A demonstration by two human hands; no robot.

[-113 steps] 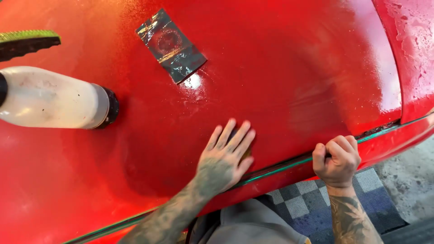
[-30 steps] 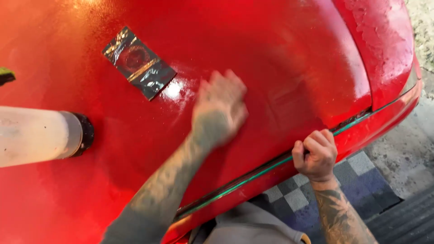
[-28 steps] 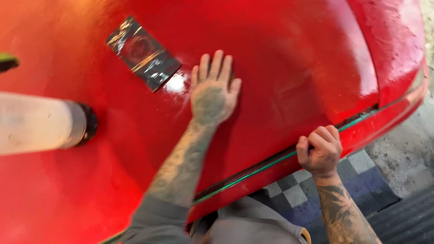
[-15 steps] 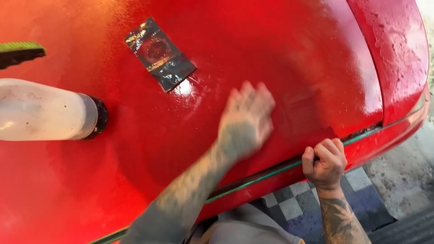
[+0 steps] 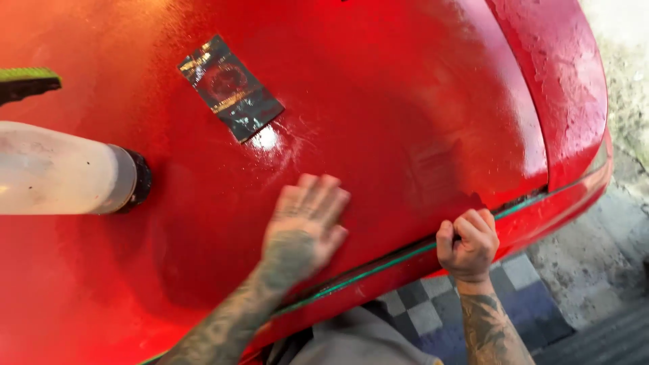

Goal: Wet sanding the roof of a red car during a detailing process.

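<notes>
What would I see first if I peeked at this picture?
A big shiny wet red car panel fills almost everything. The left hand lies flat on it near the bottom middle, a bit blurred, and the right hand curls round its lower edge. A dark foil packet sits up top, and a pale bottle at the left.

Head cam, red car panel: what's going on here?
A person leans over a wet, glossy red car panel. The left hand lies flat on the paint, fingers spread and motion-blurred. The right hand is curled over the panel's lower edge by the green trim line. A dark foil packet lies on the panel above the left hand. A white bottle with a black cap and a green-topped applicator sit at the left. Checkered floor tiles show below.
</notes>
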